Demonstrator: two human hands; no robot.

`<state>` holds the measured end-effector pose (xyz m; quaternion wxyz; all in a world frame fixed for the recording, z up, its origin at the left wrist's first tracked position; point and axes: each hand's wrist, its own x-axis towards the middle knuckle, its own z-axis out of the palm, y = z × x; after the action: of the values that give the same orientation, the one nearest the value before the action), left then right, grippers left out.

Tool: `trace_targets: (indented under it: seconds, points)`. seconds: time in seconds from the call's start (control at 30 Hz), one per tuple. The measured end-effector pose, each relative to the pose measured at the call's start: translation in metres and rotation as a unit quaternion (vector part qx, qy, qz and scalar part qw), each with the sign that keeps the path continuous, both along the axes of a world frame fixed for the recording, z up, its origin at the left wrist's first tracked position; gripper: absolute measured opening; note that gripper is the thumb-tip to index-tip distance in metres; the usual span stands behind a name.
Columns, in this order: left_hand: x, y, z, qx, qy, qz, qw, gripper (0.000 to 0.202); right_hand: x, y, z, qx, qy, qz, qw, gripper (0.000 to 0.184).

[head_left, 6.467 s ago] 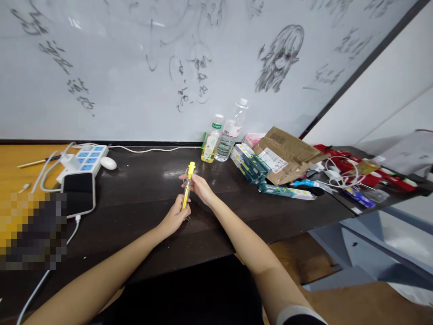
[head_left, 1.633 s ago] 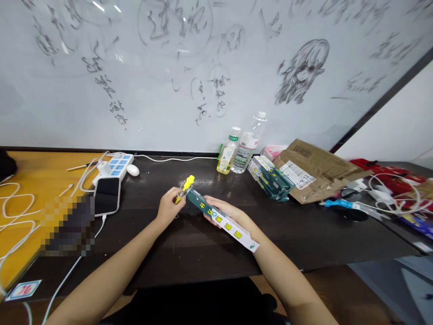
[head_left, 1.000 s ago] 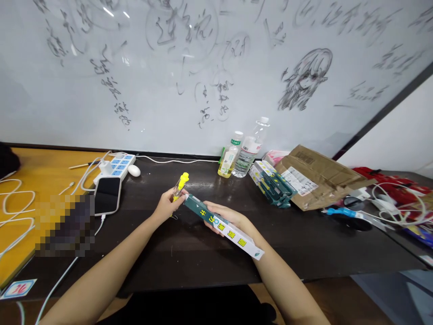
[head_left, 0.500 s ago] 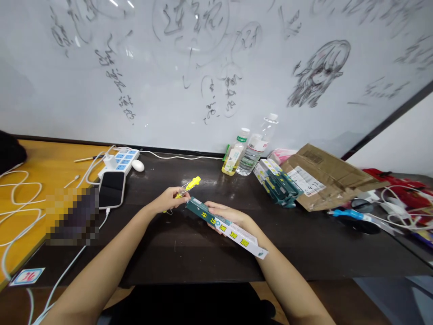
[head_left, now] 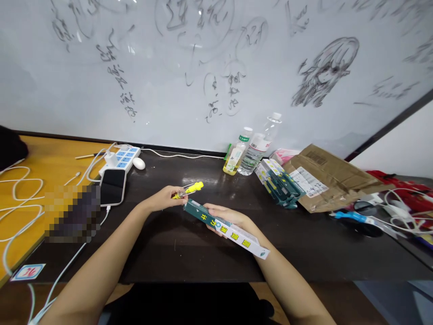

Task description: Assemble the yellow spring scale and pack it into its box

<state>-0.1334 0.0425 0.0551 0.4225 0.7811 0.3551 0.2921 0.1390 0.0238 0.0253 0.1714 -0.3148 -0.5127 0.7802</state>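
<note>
My left hand [head_left: 164, 197] is closed on a yellow and clear pen-shaped tool [head_left: 189, 189], held nearly level with its yellow end pointing right. My right hand [head_left: 226, 215] grips a long narrow box [head_left: 226, 229], dark green at its far end and white with yellow squares at its near end. The box slants from upper left to lower right above the dark table [head_left: 189, 253]. The tool's yellow end lies just above and left of the box's green end, close to it but apart.
A phone [head_left: 112, 187] on a cable lies beside a blue and white power strip [head_left: 121, 159] and a white mouse [head_left: 138, 163]. Two bottles [head_left: 246, 150], stacked green boxes [head_left: 279, 183], a cardboard package [head_left: 324, 176] and tangled cables [head_left: 399, 207] stand to the right. White cables [head_left: 20, 198] cross the wooden table on the left.
My left hand has tipped the yellow tool from upright down to nearly level over the last second. The box in my right hand has stayed in about the same slant.
</note>
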Motion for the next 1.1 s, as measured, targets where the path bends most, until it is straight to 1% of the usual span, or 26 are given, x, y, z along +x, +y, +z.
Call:
trace_targets:
  seconds: [0.07, 0.13, 0.17, 0.23, 0.3, 0.37, 0.43, 0.5, 0.6, 0.7, 0.77, 0.8, 0.9, 1.0, 1.1]
  points:
    - [-0.003, 0.000, 0.002, -0.008, 0.008, -0.015, 1.000, 0.019, -0.001, -0.001, 0.000, -0.013, -0.014, 0.005, 1.000, 0.057]
    - [-0.001, 0.000, -0.002, -0.008, -0.010, 0.009, 1.000, 0.020, -0.002, -0.001, 0.001, -0.007, -0.001, 0.035, 0.999, 0.052]
    - [0.001, 0.001, -0.004, -0.005, -0.026, 0.035, 0.999, 0.021, -0.003, 0.000, 0.001, -0.001, 0.013, 0.048, 0.999, 0.048]
    - [0.009, 0.001, -0.012, 0.004, -0.057, 0.092, 0.994, 0.022, -0.004, 0.002, 0.001, 0.010, 0.034, 0.047, 0.998, 0.043]
    - [0.018, 0.001, -0.019, 0.016, -0.082, 0.151, 0.985, 0.024, -0.006, 0.004, 0.000, 0.025, 0.042, 0.022, 0.999, 0.040]
    - [0.028, 0.000, -0.026, 0.031, -0.109, 0.205, 0.972, 0.028, -0.007, 0.007, -0.001, 0.044, 0.046, -0.005, 0.998, 0.041]
    - [0.035, -0.001, -0.031, 0.036, -0.136, 0.240, 0.960, 0.032, -0.009, 0.009, -0.002, 0.054, 0.050, -0.017, 0.997, 0.044]
    - [0.039, -0.001, -0.036, 0.032, -0.165, 0.259, 0.951, 0.032, -0.010, 0.009, -0.001, 0.057, 0.054, -0.014, 0.997, 0.046]
    - [0.039, 0.000, -0.042, 0.041, -0.187, 0.270, 0.944, 0.029, -0.012, 0.009, 0.001, 0.054, 0.062, -0.021, 0.996, 0.044]
    - [0.038, 0.000, -0.046, 0.088, -0.143, 0.265, 0.949, 0.025, -0.012, 0.009, 0.000, 0.044, 0.055, -0.039, 0.997, 0.041]
    - [0.037, 0.000, -0.046, 0.110, -0.119, 0.265, 0.951, 0.023, -0.011, 0.010, -0.001, 0.040, 0.044, -0.035, 0.998, 0.040]
    - [0.037, 0.000, -0.045, 0.108, -0.123, 0.265, 0.950, 0.023, -0.011, 0.010, -0.001, 0.039, 0.041, -0.026, 0.998, 0.040]
    - [0.038, -0.001, -0.040, 0.055, -0.164, 0.268, 0.948, 0.026, -0.010, 0.010, -0.001, 0.036, 0.044, 0.003, 0.998, 0.043]
    - [0.037, 0.001, -0.037, -0.010, -0.208, 0.261, 0.943, 0.030, -0.009, 0.008, 0.001, 0.036, 0.056, 0.010, 0.998, 0.044]
    - [0.034, 0.003, -0.036, -0.032, -0.233, 0.240, 0.942, 0.032, -0.009, 0.005, 0.004, 0.029, 0.046, 0.006, 0.999, 0.043]
